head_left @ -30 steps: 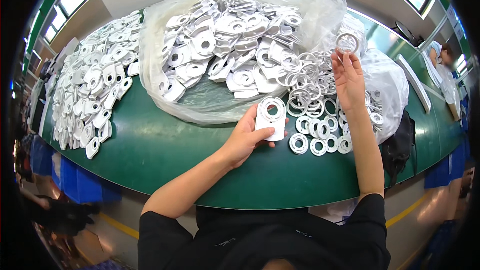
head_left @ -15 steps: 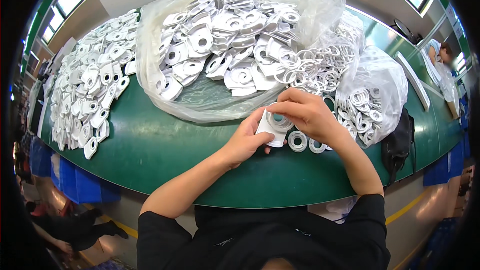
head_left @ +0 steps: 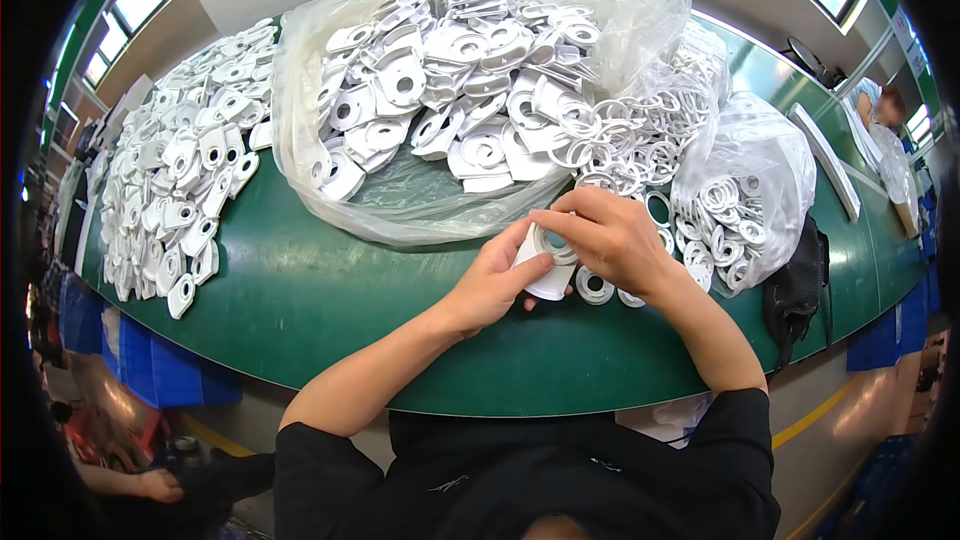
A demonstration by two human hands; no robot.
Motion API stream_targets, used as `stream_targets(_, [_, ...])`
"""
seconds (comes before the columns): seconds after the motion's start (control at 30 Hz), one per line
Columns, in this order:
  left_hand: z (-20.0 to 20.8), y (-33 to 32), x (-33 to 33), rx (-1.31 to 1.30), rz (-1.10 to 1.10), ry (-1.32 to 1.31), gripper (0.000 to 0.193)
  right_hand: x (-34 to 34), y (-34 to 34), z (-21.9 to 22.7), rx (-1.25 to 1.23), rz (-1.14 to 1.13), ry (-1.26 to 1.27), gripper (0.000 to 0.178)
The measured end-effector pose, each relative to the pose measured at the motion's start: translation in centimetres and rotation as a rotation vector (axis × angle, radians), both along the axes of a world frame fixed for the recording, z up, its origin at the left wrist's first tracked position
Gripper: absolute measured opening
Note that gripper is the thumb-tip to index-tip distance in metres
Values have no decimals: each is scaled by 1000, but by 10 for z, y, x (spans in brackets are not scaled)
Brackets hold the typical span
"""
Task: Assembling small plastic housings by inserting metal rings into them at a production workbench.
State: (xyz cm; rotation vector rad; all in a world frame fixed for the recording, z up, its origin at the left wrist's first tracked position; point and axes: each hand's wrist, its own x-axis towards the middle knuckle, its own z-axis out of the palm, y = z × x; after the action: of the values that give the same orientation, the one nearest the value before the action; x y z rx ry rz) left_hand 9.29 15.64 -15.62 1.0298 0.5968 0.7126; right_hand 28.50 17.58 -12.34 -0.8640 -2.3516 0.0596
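My left hand (head_left: 495, 280) grips a white plastic plate (head_left: 548, 283) with a round opening, thumb across its face and fingertips showing past its lower edge. A white ring (head_left: 556, 243) sits at that opening. From the right, my right hand (head_left: 610, 238) closes over the ring, its fingers bent and pressed at the ring's upper rim. Part of the ring is hidden under those fingers. On the table just below my right hand lies a loose white ring (head_left: 594, 286), with another one partly covered by my wrist.
A clear plastic bag (head_left: 330, 210) of similar white plates spreads across the green table (head_left: 400, 360). Loose parts (head_left: 180, 190) are heaped at left. Rings (head_left: 640, 140) and a smaller bag (head_left: 790, 160) lie at right, near a black pouch (head_left: 795, 285). Other people are nearby.
My right hand has shifted slightly down and lies flatter over the ring. My left thumb has slid up toward the ring. At lower left, another person has moved.
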Motion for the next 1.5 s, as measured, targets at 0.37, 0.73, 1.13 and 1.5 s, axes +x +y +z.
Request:
stream_targets(0.37, [5, -7, 3, 409, 215, 155, 35, 5, 4, 14, -753, -22, 368, 10])
stream_targets(0.73, [12, -4, -5, 653, 194, 584, 29, 2, 0, 15, -446, 102, 85, 12])
stream_targets(1.13, [8, -11, 6, 360, 334, 31, 23, -4, -2, 11, -784, -20, 577, 18])
stream_targets(1.5, [8, -3, -3, 532, 287, 245, 28, -3, -3, 12, -574, 89, 298, 13])
